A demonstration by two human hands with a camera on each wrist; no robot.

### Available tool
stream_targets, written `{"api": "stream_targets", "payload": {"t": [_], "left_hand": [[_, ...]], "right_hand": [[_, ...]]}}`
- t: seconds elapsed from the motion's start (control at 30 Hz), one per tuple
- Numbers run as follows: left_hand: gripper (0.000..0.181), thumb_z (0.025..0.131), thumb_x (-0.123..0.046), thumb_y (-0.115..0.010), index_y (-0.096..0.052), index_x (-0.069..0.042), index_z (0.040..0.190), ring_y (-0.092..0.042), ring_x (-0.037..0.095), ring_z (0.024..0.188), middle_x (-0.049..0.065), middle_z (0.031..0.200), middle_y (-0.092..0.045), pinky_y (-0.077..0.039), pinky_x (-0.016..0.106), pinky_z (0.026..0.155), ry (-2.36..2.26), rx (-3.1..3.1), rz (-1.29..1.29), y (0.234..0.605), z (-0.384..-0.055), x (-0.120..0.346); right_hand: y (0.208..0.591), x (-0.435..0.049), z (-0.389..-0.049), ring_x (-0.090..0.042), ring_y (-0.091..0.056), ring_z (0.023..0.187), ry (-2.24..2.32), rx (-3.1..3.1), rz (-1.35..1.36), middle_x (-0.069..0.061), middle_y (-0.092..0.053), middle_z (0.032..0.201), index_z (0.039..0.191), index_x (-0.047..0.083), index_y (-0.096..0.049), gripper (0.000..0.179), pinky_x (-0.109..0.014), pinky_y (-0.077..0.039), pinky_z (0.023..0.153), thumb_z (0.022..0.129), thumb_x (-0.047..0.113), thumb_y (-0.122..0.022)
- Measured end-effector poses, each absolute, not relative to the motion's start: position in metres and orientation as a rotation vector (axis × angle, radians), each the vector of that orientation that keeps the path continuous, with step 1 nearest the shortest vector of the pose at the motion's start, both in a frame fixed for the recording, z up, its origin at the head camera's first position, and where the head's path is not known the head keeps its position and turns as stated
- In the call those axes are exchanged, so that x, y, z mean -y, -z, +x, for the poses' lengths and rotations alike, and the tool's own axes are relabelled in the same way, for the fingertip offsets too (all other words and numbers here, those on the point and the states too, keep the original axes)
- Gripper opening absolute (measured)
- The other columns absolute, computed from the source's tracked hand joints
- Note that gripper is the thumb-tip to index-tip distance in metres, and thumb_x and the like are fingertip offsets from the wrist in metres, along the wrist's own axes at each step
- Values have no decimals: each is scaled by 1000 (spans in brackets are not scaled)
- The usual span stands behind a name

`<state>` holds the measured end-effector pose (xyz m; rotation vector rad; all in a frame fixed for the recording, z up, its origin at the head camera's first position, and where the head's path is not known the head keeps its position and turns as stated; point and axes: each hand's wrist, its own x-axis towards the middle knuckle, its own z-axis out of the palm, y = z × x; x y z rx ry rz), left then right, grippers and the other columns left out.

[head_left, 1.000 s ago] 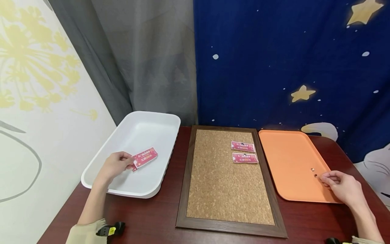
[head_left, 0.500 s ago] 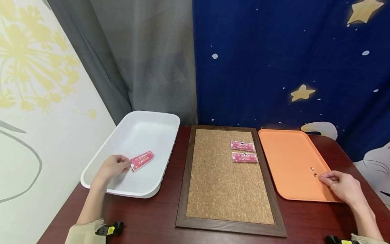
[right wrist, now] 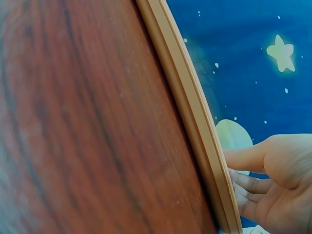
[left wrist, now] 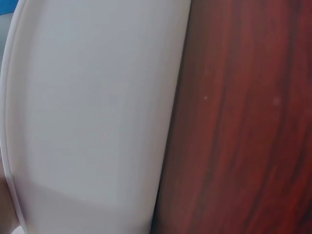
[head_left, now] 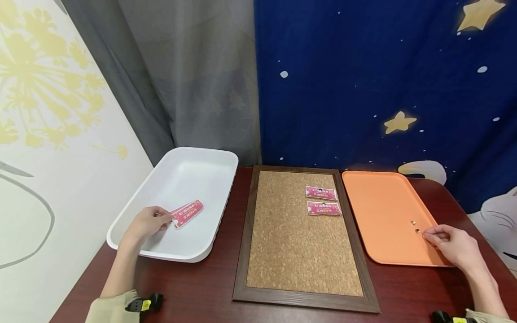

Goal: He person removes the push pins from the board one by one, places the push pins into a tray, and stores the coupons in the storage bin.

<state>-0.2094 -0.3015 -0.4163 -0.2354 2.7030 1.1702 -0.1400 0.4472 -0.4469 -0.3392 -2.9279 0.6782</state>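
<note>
In the head view my left hand (head_left: 151, 220) pinches the near end of a pink paper coupon (head_left: 188, 214) inside the white basin (head_left: 198, 172). A second coupon edge shows under it. My right hand (head_left: 454, 242) is at the near right of the orange tray (head_left: 381, 202), thumb and fingertips together at its surface. Two small thumbtacks (head_left: 418, 231) lie just left of those fingertips. I cannot tell whether a tack is between them. In the right wrist view the tray's rim (right wrist: 195, 112) partly hides the fingers of the right hand (right wrist: 278, 183).
Between basin and tray lies a wood-framed cork board (head_left: 299, 251). Two pink coupons, an upper coupon (head_left: 321, 193) and a lower coupon (head_left: 324, 208), are pinned at its upper right. Everything stands on a dark red wooden table (head_left: 194, 291), with curtains behind.
The coupon in my left hand has shifted slightly down and left, now nearly covering the one beneath. My right fingertips have drawn closer together at the tray.
</note>
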Motion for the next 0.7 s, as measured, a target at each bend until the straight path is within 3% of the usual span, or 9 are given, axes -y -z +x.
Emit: {"api": "stream_targets", "payload": {"t": [0.3,0.53,0.7], "left_hand": [[30,100,-16,-57,-60,12,110,-61,23,77,13,83,-64,-44,31,65,-1142,-2762,-246,413,-207,307],[30,100,-18,-57,-60,9,113,-58,21,80,14,89,-65,-44,30,65,-1169,-2818,-217,407,-204,304],[30,101,-19,-58,-61,7,116,-63,28,87,19,97,-67,-46,29,67,-1199,-2848,-159,404,-204,296]], "right_hand": [[442,-445,-136,-4,-58,63,-719,2893,-317,-14,-72,82,102,-9,-66,37,-36,-37,68,99,28,-65],[438,-440,-134,4,-57,61,-764,2845,-270,-14,-73,83,106,-8,-65,35,-20,-38,59,100,27,-65],[433,-432,-134,13,-52,65,-757,2817,-221,-16,-74,86,107,-5,-67,33,-24,-34,64,98,27,-67]]}}
